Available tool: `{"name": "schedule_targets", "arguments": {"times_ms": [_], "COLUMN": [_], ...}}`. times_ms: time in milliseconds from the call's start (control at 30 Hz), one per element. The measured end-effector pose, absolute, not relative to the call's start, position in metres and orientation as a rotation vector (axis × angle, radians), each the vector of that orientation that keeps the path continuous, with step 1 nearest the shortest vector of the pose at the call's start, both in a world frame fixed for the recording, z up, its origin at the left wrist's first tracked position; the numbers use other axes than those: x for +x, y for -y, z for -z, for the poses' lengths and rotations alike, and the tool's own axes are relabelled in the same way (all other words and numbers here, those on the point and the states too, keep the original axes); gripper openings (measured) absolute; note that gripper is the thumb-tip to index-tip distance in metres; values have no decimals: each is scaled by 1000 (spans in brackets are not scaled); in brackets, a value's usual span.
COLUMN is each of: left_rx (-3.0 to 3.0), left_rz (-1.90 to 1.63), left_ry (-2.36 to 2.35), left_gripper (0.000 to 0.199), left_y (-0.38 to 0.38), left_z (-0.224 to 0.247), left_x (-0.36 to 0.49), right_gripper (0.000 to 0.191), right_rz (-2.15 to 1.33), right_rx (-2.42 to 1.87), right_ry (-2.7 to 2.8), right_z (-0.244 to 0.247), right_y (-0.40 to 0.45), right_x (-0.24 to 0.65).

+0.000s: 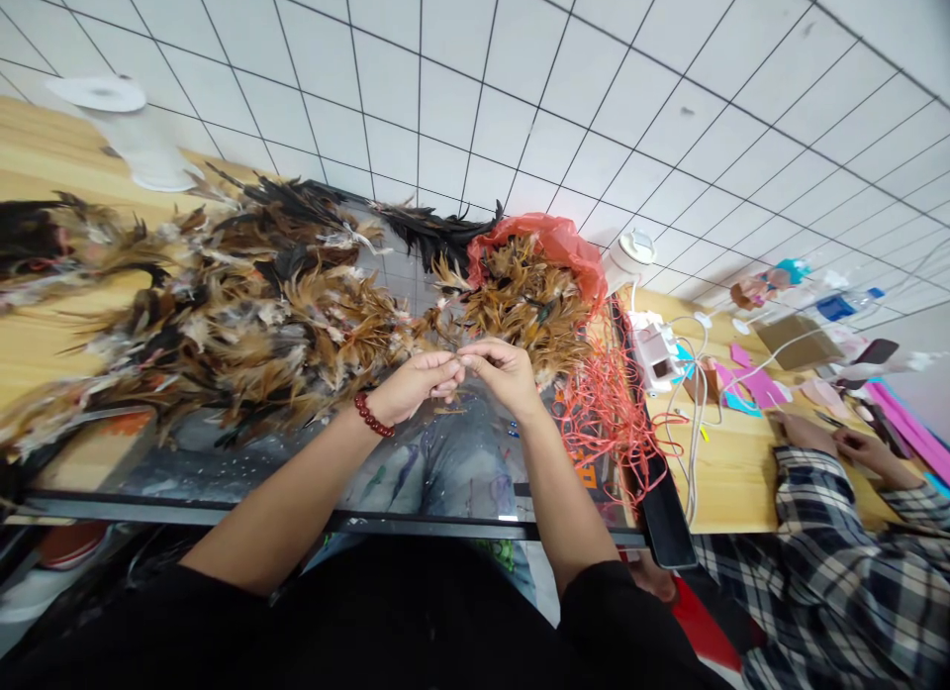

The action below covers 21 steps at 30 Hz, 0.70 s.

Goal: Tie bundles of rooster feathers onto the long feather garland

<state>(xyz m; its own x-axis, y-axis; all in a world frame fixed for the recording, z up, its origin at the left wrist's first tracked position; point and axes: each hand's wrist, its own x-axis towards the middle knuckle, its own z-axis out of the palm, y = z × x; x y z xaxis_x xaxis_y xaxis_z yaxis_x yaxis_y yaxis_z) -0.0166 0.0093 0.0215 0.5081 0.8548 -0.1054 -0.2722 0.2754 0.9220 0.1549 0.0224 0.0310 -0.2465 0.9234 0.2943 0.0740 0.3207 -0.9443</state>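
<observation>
My left hand (427, 381), with a dark red bead bracelet (372, 416) at its wrist, is closed in a pinch. Its fingertips meet those of my right hand (503, 371), which is pinched too. Whatever lies between them is small and hard to make out; brown feather tips show just beyond. On the left spreads a large heap of brown and black feathers (252, 324). Beyond my right hand, more golden-brown feathers (530, 304) spill from a red plastic bag (553, 237). Both hands are above a glossy dark tabletop (475, 472) that mirrors its surroundings.
Tangled red cord (613, 413) lies right of my right forearm. A white spool (144, 141) stands back left, a white lidded container (629, 259) by the tiled wall. A white power strip (654, 353) trails cables. A co-worker's plaid sleeve (816, 502) is at the right table.
</observation>
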Motion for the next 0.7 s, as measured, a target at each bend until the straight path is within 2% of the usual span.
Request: {"name": "schedule_targets", "arguments": {"times_ms": [267, 433, 600, 700], "left_rx": [1457, 1720, 1620, 1404], "left_rz": [-1038, -924, -1112, -1337], "left_ry": [-1013, -1053, -1199, -1250], "left_gripper": [40, 37, 31, 24], "left_y": [-14, -13, -16, -21], "left_z": [-30, -27, -21, -16], "left_x": [-20, -19, -20, -23], "right_gripper": [23, 26, 18, 11], "right_rz": [-883, -780, -732, -791], "right_rx": [-1036, -1042, -1142, -1186], "right_ry": [1687, 1738, 1700, 1983], "right_z": [-30, -37, -32, -30], "right_y": [-24, -19, -19, -19], "right_x": [155, 148, 145, 149]}}
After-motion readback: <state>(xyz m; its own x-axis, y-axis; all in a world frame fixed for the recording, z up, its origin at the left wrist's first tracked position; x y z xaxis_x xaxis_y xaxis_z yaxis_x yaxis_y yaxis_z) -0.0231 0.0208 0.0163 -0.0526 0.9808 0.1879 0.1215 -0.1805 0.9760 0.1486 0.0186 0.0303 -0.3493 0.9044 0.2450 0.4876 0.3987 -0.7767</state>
